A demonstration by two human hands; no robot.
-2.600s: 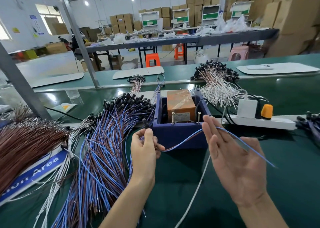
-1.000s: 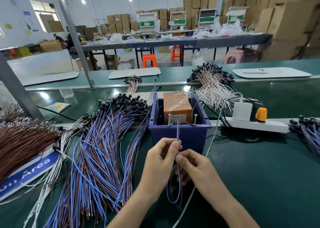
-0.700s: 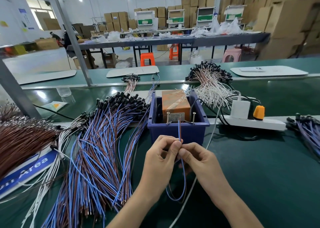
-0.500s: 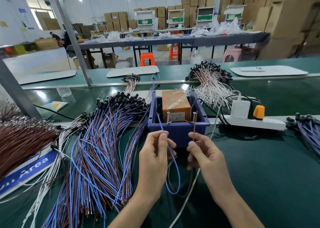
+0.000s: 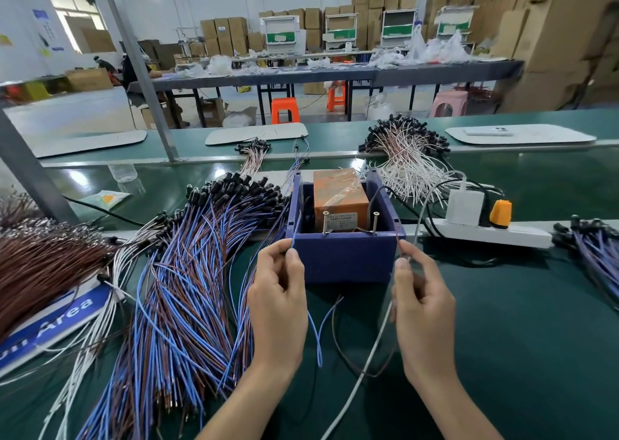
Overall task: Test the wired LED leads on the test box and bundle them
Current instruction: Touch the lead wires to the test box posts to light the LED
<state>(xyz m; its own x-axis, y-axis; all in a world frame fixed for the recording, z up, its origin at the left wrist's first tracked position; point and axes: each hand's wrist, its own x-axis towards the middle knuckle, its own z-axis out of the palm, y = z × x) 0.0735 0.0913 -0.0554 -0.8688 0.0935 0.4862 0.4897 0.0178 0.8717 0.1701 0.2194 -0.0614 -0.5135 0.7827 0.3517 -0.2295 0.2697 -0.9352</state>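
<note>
LED lead [image 5: 315, 341] in blue and brown is held low in the middle of the frame, one strand in each hand. The left hand [image 5: 278, 292] pinches the blue strand between thumb and forefinger, its other fingers curled. The right hand [image 5: 422, 300] pinches the thin brown strand the same way. Below the hands the two strands sag into a loop over the bench [image 5: 509, 346]. Where they join, and the lead's lamp end, cannot be made out.

The blue tip rises beside the left front corner of the test box [image 5: 346, 258], and the brown tip stands near its right front corner. That tip is very fine and hard to follow. Neither tip appears to touch the two screws [image 5: 325, 222] standing on the box's front wall. An orange block [image 5: 338, 190] sits inside the box, its lower part hidden by the wall.

A white cable [image 5: 360, 377] passes behind the right hand and runs off the bottom edge. At centre right lies a power strip [image 5: 485, 236]. Left of the hands spreads a pile of blue and brown leads [image 5: 187, 289], cut off below. Brown wires [image 5: 43, 265] and a blue sign [image 5: 50, 327] are clipped at the left edge. White leads [image 5: 408, 161] lie heaped at upper right.
</note>
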